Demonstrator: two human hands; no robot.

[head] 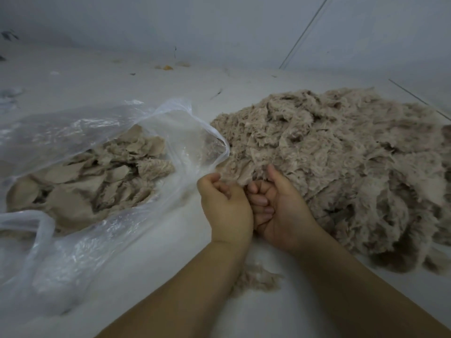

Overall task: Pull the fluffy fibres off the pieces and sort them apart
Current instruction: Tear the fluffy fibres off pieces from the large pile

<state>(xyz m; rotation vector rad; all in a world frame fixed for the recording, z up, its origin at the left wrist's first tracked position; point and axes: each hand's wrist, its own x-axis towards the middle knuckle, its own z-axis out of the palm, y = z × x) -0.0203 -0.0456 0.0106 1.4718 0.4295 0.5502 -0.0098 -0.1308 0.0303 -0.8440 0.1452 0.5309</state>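
A large heap of beige fluffy pieces (341,162) covers the right side of the white floor. On the left lies a clear plastic bag (80,132) holding flatter beige pieces (97,179). My left hand (225,203) and my right hand (275,206) are side by side at the near edge of the heap, fingers curled. A piece from the heap's edge (238,175) lies right at both hands; whether they grip it is hidden by the curled fingers. A small tuft of loose fibres (256,276) lies on the floor between my forearms.
White floor (170,240) runs between bag and heap. Small scraps and an orange bit (167,67) lie far back by the wall (219,25). The bag's handle loop (29,223) lies at near left.
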